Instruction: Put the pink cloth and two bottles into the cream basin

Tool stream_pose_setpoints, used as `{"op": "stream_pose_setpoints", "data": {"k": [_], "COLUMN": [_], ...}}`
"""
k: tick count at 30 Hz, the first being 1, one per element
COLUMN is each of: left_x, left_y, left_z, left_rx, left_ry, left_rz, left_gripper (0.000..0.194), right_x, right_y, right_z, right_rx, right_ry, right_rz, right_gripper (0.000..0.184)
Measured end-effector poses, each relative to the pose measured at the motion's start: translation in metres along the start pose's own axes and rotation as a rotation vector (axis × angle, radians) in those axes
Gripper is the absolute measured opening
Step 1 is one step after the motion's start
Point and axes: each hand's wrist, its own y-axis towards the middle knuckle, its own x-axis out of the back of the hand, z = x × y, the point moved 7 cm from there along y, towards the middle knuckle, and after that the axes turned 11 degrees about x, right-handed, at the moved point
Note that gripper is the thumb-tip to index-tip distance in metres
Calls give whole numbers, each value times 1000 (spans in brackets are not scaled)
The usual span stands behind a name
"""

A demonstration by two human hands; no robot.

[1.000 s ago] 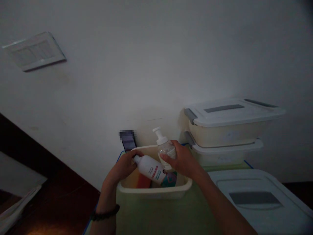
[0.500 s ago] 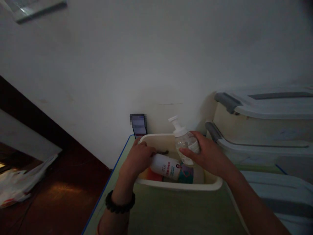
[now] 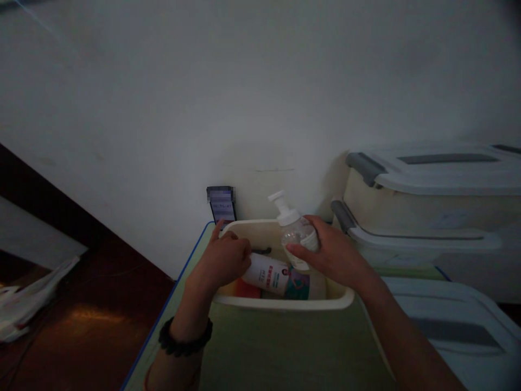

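My right hand [image 3: 325, 247] is closed round a clear pump bottle [image 3: 299, 239] with a white pump head, tilted above the cream bin [image 3: 285, 304]. A white bottle [image 3: 264, 271] with red lettering and a green and purple label lies slanted inside the bin. My left hand [image 3: 222, 258] is over the bin's left end, by the neck of that bottle, which it hides. Its index finger is stretched toward a phone [image 3: 223, 206] propped at the wall, while the other fingers are curled. Under the white bottle shows something orange-red [image 3: 247, 289].
Two lidded storage boxes [image 3: 415, 209] are stacked at the right against the wall [image 3: 260, 98]. Nearer me is a pale blue lid [image 3: 439, 296] with a grey panel. The green table [image 3: 285, 347] has a blue edge. A white plastic bag [image 3: 36, 298] lies on the floor at left.
My left hand has come off the white bottle's neck and its index finger now points at the phone. The white bottle has settled lower in the bin. My right hand keeps the pump bottle.
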Motion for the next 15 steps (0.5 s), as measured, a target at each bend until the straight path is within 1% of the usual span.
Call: {"op": "stream_pose_setpoints", "data": {"k": [3,4,5,7,8,10,13,15], "left_x": [0,-2,-6,-16,-21,-23,-23,-20], "left_y": [-6,-8,-10,-11,-10,-4,8,12], "left_z": [-11,-16,-22,-31,-32,-30,-23,-20], "left_rx": [-75,-112,-153,-217,-226,-196,-171,-176], "left_ry": [-18,-18,-13,3,17,50,85,88], "left_rz": [-19,-3,36,150,193,198,183,157], "left_gripper": [27,29,33,43,50,59,57,58], "right_x": [0,1,1,2,2,2,-1,-3], "right_y": [0,0,0,0,0,-1,-2,-2], "right_z": [0,0,0,1,2,3,5,7], "right_rx": [-4,-6,-5,9,16,19,16,22], "right_ry": [11,20,31,53,59,48,-16,-49], "right_rz": [0,-2,-3,-6,-11,-17,-8,4], "right_gripper": [50,50,50,49,49,48,52,54]}}
